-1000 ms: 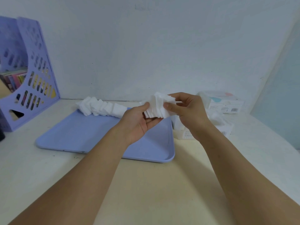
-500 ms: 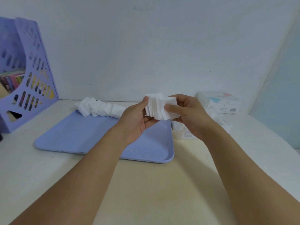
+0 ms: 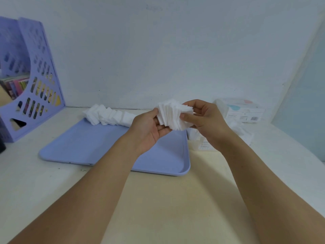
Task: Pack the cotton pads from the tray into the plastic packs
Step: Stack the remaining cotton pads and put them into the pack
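Above the flat lilac plastic tray [image 3: 84, 147], the left hand [image 3: 149, 131] and right hand [image 3: 205, 120] together clasp a fanned stack of white square cotton pads [image 3: 173, 114]. More loose white pads [image 3: 107, 116] lie along the tray's far edge.

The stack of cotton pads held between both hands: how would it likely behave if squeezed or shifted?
The stack of cotton pads looks loose: its edges are fanned and uneven, so pads would probably slide apart. It seems light and soft, held between the left hand and right hand, likely compressing under pressure.
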A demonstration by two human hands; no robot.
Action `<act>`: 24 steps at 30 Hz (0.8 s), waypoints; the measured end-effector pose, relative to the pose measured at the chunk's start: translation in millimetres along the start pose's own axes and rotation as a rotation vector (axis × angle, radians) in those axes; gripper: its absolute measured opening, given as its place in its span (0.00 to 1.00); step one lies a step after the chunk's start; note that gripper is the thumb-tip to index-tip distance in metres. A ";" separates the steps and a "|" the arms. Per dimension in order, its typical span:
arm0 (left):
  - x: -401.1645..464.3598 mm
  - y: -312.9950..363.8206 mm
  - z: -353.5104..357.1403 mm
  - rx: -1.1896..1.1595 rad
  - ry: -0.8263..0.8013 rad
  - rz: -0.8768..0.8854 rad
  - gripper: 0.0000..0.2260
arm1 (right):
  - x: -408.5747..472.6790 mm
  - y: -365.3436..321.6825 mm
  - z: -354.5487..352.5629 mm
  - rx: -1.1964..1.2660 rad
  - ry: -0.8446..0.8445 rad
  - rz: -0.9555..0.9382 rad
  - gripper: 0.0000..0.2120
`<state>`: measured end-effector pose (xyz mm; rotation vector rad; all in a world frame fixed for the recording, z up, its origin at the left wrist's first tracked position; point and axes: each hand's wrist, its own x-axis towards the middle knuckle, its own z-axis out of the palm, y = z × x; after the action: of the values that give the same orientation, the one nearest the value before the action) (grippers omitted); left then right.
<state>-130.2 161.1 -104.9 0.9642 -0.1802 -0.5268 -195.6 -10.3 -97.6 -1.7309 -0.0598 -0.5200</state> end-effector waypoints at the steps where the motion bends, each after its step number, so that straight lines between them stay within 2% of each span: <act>1: 0.1 -0.2 0.5 0.009 0.006 0.004 0.14 | 0.0 0.2 0.5 -0.005 0.004 -0.001 0.09; 10: -1.4 -2.0 1.7 0.032 0.043 0.026 0.11 | -1.3 -1.2 4.4 -0.040 -0.001 -0.029 0.09; 16: -3.9 -9.2 5.8 0.158 -0.023 0.121 0.12 | -2.0 0.2 7.0 0.016 -0.005 0.084 0.09; 24: -7.8 -19.5 15.2 0.241 0.014 0.279 0.12 | -3.3 -7.6 7.8 0.167 0.021 0.192 0.09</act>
<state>-149.3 144.9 -111.6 1.1550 -0.3662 -0.2446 -198.6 -0.4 -92.8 -1.5493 0.0755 -0.3811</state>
